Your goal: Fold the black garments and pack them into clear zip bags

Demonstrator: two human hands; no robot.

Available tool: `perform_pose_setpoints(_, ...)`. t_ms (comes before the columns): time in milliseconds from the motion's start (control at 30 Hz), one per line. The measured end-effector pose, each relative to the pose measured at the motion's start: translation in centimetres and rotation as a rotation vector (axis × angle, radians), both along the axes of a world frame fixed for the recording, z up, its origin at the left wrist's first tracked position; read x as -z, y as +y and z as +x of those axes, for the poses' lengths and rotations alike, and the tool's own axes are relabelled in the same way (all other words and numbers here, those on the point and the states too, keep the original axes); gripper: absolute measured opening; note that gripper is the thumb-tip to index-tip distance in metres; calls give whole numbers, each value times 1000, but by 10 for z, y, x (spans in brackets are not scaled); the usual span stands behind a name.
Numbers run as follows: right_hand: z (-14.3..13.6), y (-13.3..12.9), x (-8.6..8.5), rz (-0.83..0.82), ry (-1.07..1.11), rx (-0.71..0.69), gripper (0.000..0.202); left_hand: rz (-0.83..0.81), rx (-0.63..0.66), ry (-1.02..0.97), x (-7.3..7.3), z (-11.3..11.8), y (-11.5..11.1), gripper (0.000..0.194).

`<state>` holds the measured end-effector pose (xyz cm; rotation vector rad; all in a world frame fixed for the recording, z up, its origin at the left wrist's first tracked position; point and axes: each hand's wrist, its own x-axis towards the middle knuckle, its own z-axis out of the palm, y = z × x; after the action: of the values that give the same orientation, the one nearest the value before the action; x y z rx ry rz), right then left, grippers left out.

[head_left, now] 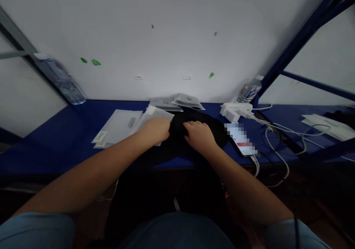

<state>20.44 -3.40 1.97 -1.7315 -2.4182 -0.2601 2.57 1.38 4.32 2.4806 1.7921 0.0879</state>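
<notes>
- Blue fabric sleeve, nearest the lens; no hazard noted.
- Shiny-screened rectangular phone, right of the hands near the front edge of the blue flat tabletop, white cable attached. A forearm catching that cable could pull it off.
- Right hand: half open, thumb apart from bent fingers, lying on a black soft cloth at the tabletop's middle; no fold visibly held.
- Left hand: curled, nearly fisted, over a translucent white plastic bag (whether it pinches or merely presses cannot be told). Dragging it sideways would likely crease the film.
- Flat frosted labelled bags, overlapping beneath that bag; a leftward sweep could scatter them.
- White oblong power strip, loaded with plugs, behind the phone. Clear plastic bottle beside it: if filled and knocked over, it could wet the sockets.
- Grey-white flat pouches, stacked near the wall; cloth pushed back could shove them.
</notes>
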Motion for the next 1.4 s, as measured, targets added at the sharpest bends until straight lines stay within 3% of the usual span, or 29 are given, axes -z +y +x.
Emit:
perform_pose_setpoints(100,2,2,2,6,37,33,30,-2,112,128,0,-7,13,16)
perform_pose_setpoints(267,7,5,0,58,158,159,36,40,65,-14,8,-19,21,14)
perform_pose_setpoints(433,-1,7,-17,109,201,247,45,119,29,-143,17,-16,15,13)
perform_pose_setpoints(600,-26,8,-20,43,22,120,58,154,2,-189,26,-12,14,15)
perform_pose_setpoints(733,-33,7,-12,10,-73,1,50,138,-3,-204,30,-14,15,15)
perform_pose_setpoints(900,-33,5,-7,10,-81,-3,37,146,25,-287,27,-17,18,16)
perform_pose_setpoints(1000,-32,7,-10,38,-56,66,33,119,27,-310,24,-17,18,17)
perform_pose_setpoints(1133,-30,10,-18,131,10,165,44,82,52,-337,25,-12,16,19)
perform_pose_setpoints(1400,-40,7,-4,54,-74,39,46,126,35,-395,31,-14,18,17)
